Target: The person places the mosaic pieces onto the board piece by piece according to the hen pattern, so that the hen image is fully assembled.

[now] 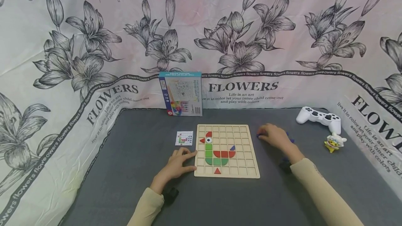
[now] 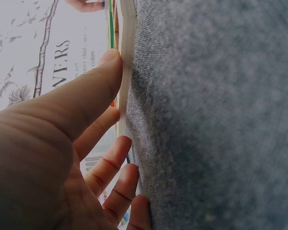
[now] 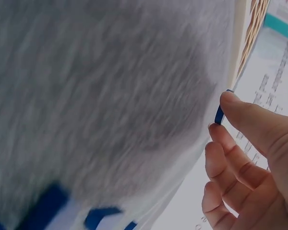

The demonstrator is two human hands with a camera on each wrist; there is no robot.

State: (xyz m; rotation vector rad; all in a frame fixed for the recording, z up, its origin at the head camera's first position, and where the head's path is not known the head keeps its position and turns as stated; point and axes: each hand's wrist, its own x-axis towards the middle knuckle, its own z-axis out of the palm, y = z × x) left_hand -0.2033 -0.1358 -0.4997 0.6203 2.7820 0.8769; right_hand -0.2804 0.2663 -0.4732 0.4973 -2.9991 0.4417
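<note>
Fingers of the right hand (image 1: 276,138) pinched a blue piece (image 3: 219,114) against the thumb, just off the board (image 1: 242,137) toward two o'clock. The left hand (image 1: 176,165) had its fingers apart, touching the board's edge between eight and nine. The card (image 1: 184,138) lay near ten, more blue pieces (image 3: 45,206) near three.

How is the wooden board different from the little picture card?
The wooden board is big, while the picture card is small. The wooden board is pale tan; the picture card is mostly white. The left hand touches the wooden board's edge, but no hand touches the picture card. Both lie flat on the table, and both show a bird-like figure with red and green parts.
</note>
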